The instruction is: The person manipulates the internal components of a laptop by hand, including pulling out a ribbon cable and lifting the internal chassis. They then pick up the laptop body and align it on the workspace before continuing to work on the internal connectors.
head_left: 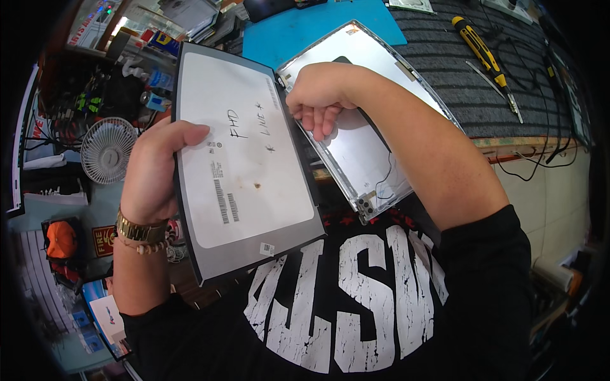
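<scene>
My left hand [155, 162] grips a laptop screen panel [286, 235] by its left edge, the thumb pressed on its back and the other fingers hidden behind. That grey back faces me, tilted, and carries a large white label sheet with handwriting and barcodes. My right hand [321, 95] is beside the panel's right edge, over a silver laptop lid [362, 54], its fingers curled in. Whatever those fingers may hold is too hidden to make out. The lid lies inner side up, partly under my right forearm, with a thin black cable [389, 168] near its lower corner.
A blue mat [273, 41] lies beyond the lid on a grey striped bench cover [438, 57]. At the right are a yellow-black screwdriver [480, 51], a thin metal tool [486, 76] and loose black cables [530, 70]. A small white fan [108, 150] stands at the left, near assorted bottles and cans.
</scene>
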Motion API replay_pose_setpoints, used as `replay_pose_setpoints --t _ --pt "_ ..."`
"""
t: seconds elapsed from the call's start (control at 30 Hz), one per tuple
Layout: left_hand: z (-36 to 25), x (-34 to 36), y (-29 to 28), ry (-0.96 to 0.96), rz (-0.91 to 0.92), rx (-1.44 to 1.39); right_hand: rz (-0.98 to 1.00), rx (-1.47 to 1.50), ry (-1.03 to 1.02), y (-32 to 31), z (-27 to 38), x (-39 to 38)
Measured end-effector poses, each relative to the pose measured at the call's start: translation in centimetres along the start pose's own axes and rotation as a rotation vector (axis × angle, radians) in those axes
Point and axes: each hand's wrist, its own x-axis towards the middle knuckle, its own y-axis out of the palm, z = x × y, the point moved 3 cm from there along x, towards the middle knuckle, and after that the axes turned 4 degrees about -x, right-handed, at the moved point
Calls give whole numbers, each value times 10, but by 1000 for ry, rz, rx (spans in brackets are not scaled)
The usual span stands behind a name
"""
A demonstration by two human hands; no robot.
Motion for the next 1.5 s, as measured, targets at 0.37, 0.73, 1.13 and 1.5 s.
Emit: replay_pose_setpoints --t 0.37,0.73,1.13,1.5 --pt "3 0 -4 -14 -10 -7 7 16 29 0 -2 7" --pt "2 0 -2 -19 18 -20 -6 -2 38 1 -1 4" --pt "2 1 0 -2 48 -34 -41 17 27 0 3 -2" --pt "1 -2 1 8 -17 13 -27 -1 59 2 3 5"
